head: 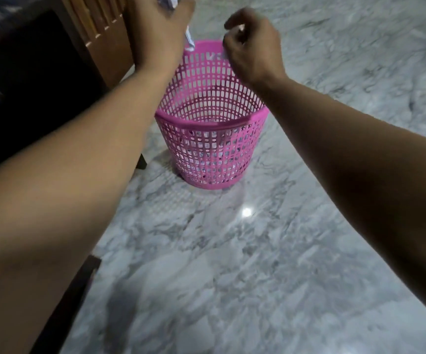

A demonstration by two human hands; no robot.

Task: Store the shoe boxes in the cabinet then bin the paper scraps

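we are standing over the pink basket (210, 139) on the marble floor (258, 251), both arms stretched out above its far rim, and we judge we are binning the paper scraps. our left hand (159, 29) is curling its fingers round a crumpled wad of paper (167, 0) at the top edge of view, with a loose white strip (189, 40) dangling below the fingers, just over the rim. our right hand (254, 46) is hovering beside it with fingers bent inward; a small pale piece seems to be sitting under the fingertips near the rim, but we cannot tell whether they are pinching it. more scraps are showing through the mesh at the bottom of the basket. to do this well, we are wanting to bring the left fingers a little nearer to us, over the open mouth, before letting go, since the strip is hanging close to the far edge and could slip outside. the wooden cabinet (97, 29) is standing left of the left fingers.
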